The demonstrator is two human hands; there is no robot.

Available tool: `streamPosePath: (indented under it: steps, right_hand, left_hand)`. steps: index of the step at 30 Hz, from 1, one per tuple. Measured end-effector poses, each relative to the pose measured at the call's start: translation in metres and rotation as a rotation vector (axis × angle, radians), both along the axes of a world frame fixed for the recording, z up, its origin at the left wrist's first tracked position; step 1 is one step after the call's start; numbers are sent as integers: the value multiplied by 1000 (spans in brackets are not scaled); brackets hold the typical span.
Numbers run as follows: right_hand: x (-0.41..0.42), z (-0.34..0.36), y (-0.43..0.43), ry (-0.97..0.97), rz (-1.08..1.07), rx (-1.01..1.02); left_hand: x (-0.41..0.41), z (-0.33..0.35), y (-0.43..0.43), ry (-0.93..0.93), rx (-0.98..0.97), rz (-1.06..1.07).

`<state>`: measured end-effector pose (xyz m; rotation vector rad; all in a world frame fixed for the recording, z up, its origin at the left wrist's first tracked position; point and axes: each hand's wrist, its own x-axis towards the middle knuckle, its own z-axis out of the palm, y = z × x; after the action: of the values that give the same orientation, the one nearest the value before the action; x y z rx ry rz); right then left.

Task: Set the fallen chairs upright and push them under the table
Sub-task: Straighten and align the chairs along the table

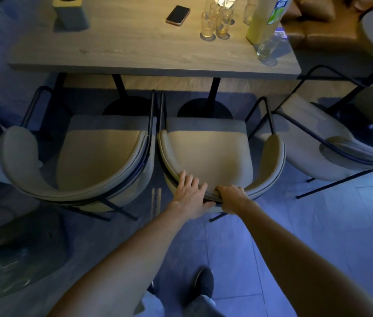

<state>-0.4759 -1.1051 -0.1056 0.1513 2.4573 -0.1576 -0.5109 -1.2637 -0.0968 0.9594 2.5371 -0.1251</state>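
Two beige chairs with curved backs and black metal frames stand upright side by side before the wooden table [153, 65]. The left chair [85, 156] and the middle chair [213, 154] have their seat fronts near the table's edge. My left hand [190, 197] lies on the back rim of the middle chair with fingers spread and the thumb under the rim. My right hand [231, 197] grips the same rim just to the right, fingers curled over its top. A third chair [318, 143] stands angled at the right, away from the table.
On the table are a phone [178, 15], several glasses [217, 21], a tall yellow carton [265, 19] and a tissue box [69, 12]. Two black pedestal bases [203, 108] stand under the table. My shoe [203, 282] is on the tiled floor behind the chairs.
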Motion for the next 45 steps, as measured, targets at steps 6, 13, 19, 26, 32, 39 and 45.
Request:
streamPosePath:
  steps: [6,13,19,26,32,39,45]
  right_hand:
    - [-1,33,21,-25,57,-46]
    - [20,69,53,63,96,-37]
    - [54,100,77,119,109,-8]
    - [122,131,92,176,93,-43]
    - [178,151,131,151,80,-27]
    - [175,177,244,206,21,-21]
    - [148,163,394,203,27,-9]
  left_hand:
    - [28,25,22,-54,74,148]
    - [59,69,61,-11,189,224]
    - [97,106,71,41,165,243]
    - [170,141,74,68,185,275]
    - [214,171,120,100,226,244]
    - [208,183,220,120,262,219]
    - [177,156,357,40,316,155]
